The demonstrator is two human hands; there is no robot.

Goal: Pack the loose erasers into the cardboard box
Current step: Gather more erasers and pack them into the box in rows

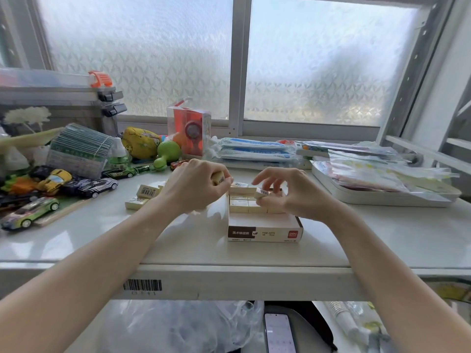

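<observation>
Filling the cardboard box (265,231), rows of erasers (244,206) sit inside.

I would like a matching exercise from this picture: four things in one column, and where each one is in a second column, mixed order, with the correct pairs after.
Things
1. eraser in the right hand
2. eraser in the left hand
3. loose erasers
4. cardboard box

Places
A. lying on the table, left of the box
B. pinched over the rows already packed
C. on the table near its front edge
D. held beside the box's far left corner

Pairs: 1-B, 2-D, 3-A, 4-C
</observation>
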